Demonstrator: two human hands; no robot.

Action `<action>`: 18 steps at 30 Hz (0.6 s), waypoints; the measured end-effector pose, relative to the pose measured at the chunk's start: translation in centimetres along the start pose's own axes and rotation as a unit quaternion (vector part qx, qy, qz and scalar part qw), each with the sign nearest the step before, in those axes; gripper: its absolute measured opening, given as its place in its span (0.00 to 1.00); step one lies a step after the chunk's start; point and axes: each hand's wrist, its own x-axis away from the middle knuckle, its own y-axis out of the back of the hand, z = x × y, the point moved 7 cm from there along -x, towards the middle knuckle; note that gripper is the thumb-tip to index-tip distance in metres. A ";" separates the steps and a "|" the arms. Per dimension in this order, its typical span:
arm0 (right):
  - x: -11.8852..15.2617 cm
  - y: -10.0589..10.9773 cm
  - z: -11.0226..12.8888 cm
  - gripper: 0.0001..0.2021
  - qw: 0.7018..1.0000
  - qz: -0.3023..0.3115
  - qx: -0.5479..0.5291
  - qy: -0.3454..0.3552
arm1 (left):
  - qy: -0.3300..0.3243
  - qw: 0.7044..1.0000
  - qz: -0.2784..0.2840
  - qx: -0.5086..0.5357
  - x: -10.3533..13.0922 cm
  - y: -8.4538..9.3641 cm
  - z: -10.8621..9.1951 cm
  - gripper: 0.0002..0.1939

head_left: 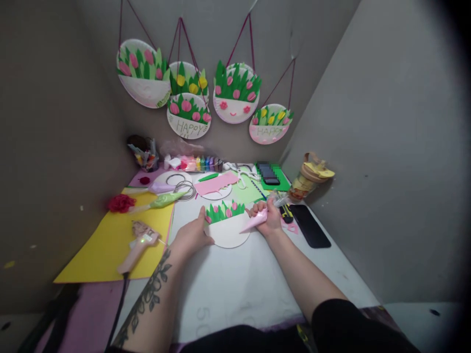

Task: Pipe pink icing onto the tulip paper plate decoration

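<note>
Hands flank plate (pixel 228 234): left hand (pixel 191 235) edges it, right hand (pixel 270 218) grips cone (pixel 254 221).

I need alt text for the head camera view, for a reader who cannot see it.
A left hand steadies a paper plate trimmed with green paper grass and pink tulips, while the right hand holds a pink piping bag at its edge. A glue gun lies on yellow paper to the left.

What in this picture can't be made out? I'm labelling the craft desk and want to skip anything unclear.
Head view, all of it:
- Paper plate: its left edge is covered by the left hand.
- Pink cone: its wide end is hidden inside the right hand.
- Phone: the screen is blurred out.
- Paint pots: too small to read labels.
- Glue gun: its cord runs out of sight at the bottom.
</note>
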 end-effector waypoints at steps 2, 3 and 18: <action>-0.4 0.0 -0.6 0.29 1.000 -0.009 -0.009 -0.002 | -0.009 1.000 -0.001 0.011 0.1 0.0 0.1 0.56; -0.5 0.0 -0.7 0.29 1.000 -0.014 -0.014 -0.004 | -0.014 1.000 -0.003 0.015 0.2 0.0 0.2 0.55; 1.0 0.7 0.8 0.30 0.981 -0.106 -0.164 0.016 | -0.039 0.998 -0.052 0.020 1.1 1.7 -0.3 0.45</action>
